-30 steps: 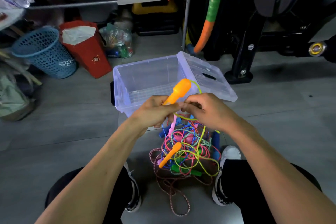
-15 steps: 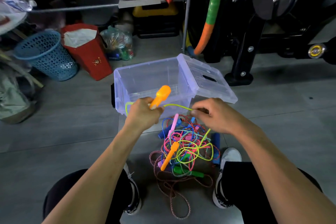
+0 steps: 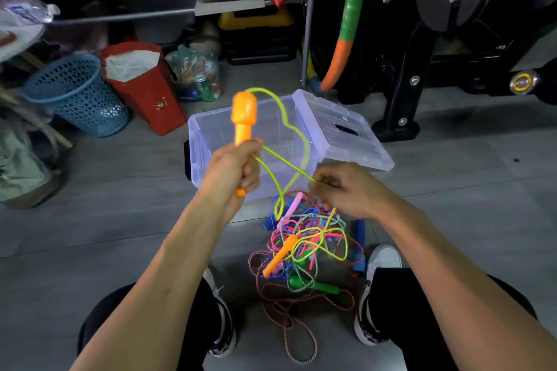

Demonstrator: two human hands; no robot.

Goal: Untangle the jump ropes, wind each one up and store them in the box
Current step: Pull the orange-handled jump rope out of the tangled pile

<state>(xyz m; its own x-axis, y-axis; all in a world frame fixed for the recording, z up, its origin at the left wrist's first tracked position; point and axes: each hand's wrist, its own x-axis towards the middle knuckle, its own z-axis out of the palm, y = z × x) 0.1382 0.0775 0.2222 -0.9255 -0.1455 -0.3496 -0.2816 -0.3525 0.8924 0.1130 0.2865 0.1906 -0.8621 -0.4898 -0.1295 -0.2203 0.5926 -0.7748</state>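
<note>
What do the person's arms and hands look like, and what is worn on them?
Both forearms are bare up to the frame's edge: no sleeves show. The left hand and right hand carry no gloves, and I see no rings, watch or bracelets on them. Lower in view are dark trousers and dark shoes with white toes.

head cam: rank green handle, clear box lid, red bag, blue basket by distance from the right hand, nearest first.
From the right hand:
1. Clear box lid, just beyond the hand, leaning off the box's right side.
2. Green handle, below the hand, at the near edge of the rope tangle.
3. Red bag, far left, behind the box.
4. Blue basket, farthest left, beside the bag.
</note>
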